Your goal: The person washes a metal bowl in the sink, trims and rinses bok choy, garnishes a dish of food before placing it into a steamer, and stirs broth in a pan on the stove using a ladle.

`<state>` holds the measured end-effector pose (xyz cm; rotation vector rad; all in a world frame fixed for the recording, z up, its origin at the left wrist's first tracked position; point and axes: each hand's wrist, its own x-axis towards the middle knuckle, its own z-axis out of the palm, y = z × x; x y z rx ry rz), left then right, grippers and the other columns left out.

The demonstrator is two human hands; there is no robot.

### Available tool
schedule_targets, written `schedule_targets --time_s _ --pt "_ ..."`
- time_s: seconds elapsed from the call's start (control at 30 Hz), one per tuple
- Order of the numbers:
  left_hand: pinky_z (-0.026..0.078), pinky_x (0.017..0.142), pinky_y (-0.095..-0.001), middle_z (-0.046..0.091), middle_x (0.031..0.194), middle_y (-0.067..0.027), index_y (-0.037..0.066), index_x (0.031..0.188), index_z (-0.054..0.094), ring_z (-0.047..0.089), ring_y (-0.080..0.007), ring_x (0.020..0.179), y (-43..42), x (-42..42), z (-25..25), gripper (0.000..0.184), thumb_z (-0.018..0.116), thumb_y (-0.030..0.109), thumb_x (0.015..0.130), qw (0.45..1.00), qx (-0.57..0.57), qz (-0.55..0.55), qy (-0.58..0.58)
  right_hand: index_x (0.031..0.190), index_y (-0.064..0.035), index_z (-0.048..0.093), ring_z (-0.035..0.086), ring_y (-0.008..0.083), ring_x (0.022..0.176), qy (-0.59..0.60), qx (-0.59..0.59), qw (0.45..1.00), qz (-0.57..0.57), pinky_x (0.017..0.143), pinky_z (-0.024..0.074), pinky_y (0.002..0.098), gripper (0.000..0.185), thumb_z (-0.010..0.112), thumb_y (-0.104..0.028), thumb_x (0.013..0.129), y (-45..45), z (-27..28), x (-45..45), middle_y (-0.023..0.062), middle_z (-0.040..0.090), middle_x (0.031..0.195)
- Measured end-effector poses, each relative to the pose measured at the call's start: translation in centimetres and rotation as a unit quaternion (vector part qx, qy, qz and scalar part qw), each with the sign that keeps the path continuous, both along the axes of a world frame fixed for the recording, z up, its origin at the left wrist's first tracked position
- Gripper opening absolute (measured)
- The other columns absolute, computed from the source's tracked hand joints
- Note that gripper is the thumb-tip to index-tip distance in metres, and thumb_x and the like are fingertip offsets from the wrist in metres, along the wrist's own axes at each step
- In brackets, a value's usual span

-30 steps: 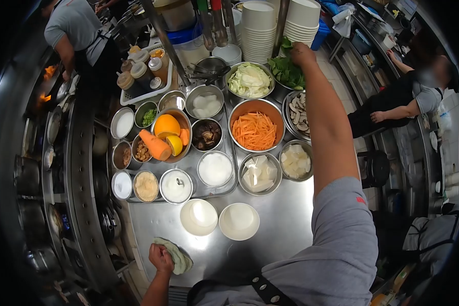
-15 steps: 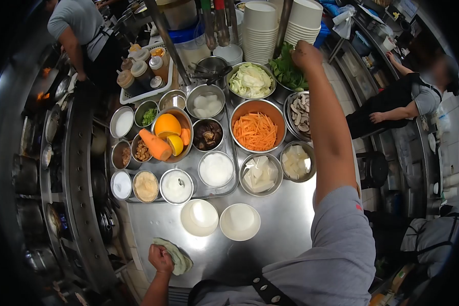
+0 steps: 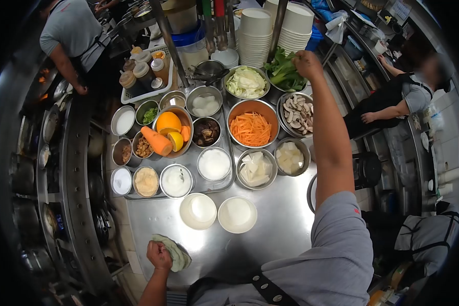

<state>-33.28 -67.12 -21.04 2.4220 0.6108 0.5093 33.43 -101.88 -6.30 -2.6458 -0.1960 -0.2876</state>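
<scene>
I've got my left hand [image 3: 159, 255] closed around a crumpled pale-green cloth [image 3: 174, 253] on the shiny steel counter [image 3: 214, 250]. Out at full stretch, my right hand [image 3: 307, 65] is curled at the edge of the dark-green leafy vegetables [image 3: 285, 71]; I can't tell whether it grips any. Those greens sit in a round metal container, just beside the pale shredded cabbage [image 3: 246, 82] and behind the sliced mushrooms [image 3: 297, 113]. Two round white bowls [image 3: 198, 211] stand nearer me, side by side.

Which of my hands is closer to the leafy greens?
Your right. The right hand is at the right edge of the leafy greens; the left hand is far from them, down by your body at the green cloth.
</scene>
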Motion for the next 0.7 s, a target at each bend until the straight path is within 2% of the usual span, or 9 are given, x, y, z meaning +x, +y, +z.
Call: schedule_targets --time_s 0.1,0.2,0.3,0.4,0.5,0.6,0.7 --pt "0.038 0.053 -0.0375 0.048 0.069 -0.0117 0.003 0.070 0.052 0.047 -0.0290 0.060 -0.1 0.0 0.1 0.006 0.050 0.008 0.068 1.000 -0.017 0.012 0.006 0.113 -0.0059 0.065 0.064 0.0312 0.100 0.075 0.091 0.993 0.013 0.086 0.0480 0.0384 0.038 0.065 -0.028 0.082 -1.6 2.0 0.9 0.0199 0.066 0.107" --pt "0.039 0.054 -0.0371 0.048 0.069 -0.0116 0.002 0.071 0.052 0.047 -0.0287 0.061 0.1 -0.1 0.0 0.006 0.050 0.008 0.068 1.000 -0.006 0.006 0.011 0.112 -0.0013 0.064 0.063 0.0328 0.102 0.008 0.089 0.995 0.033 0.088 0.0470 0.0387 0.038 0.064 -0.025 0.083 -2.3 1.2 2.0 0.0222 0.065 0.107" --pt "0.039 0.053 -0.0371 0.048 0.069 -0.0114 0.002 0.071 0.052 0.047 -0.0286 0.061 0.2 -0.3 -0.3 0.006 0.050 0.008 0.068 1.000 -0.006 0.006 0.013 0.113 -0.0010 0.063 0.061 0.0346 0.106 0.043 0.094 0.994 0.037 0.090 0.0458 0.0389 0.037 0.062 -0.023 0.083 -2.4 0.4 2.0 0.0225 0.065 0.109" --pt "0.039 0.053 -0.0373 0.047 0.069 -0.0112 0.002 0.071 0.052 0.047 -0.0288 0.061 0.1 -0.2 -0.1 0.006 0.050 0.008 0.068 1.000 -0.019 0.011 0.009 0.112 0.0015 0.062 0.061 0.0354 0.106 -0.008 0.086 0.996 0.025 0.091 0.0452 0.0392 0.036 0.061 -0.020 0.083 -2.2 -0.7 1.5 0.0228 0.065 0.108" --pt "0.038 0.053 -0.0378 0.047 0.069 -0.0112 0.002 0.071 0.052 0.047 -0.0289 0.061 0.0 -0.2 0.0 0.006 0.050 0.008 0.068 0.999 -0.027 0.018 0.013 0.111 0.0026 0.062 0.061 0.0356 0.103 0.006 0.045 0.998 0.032 0.093 0.0437 0.0402 0.034 0.060 -0.017 0.084 -2.6 -1.8 0.9 0.0220 0.065 0.107" --pt "0.039 0.054 -0.0378 0.047 0.069 -0.0115 0.002 0.071 0.052 0.048 -0.0289 0.062 0.1 -0.2 -0.1 0.006 0.051 0.008 0.069 1.000 -0.009 0.007 0.008 0.109 -0.0033 0.062 0.063 0.0255 0.092 0.023 0.130 0.991 -0.022 0.081 0.0487 0.0372 0.025 0.058 -0.019 0.089 -2.6 -2.9 1.0 0.0117 0.066 0.105" --pt "0.039 0.054 -0.0380 0.047 0.069 -0.0116 0.002 0.071 0.052 0.048 -0.0292 0.062 0.2 -0.2 0.0 0.007 0.051 0.008 0.069 1.000 -0.005 -0.001 0.013 0.112 -0.0036 0.058 0.063 0.0214 0.091 0.146 0.261 0.954 -0.016 0.076 0.0527 0.0337 0.024 0.055 -0.018 0.093 -3.0 -1.7 0.3 0.0090 0.064 0.103"
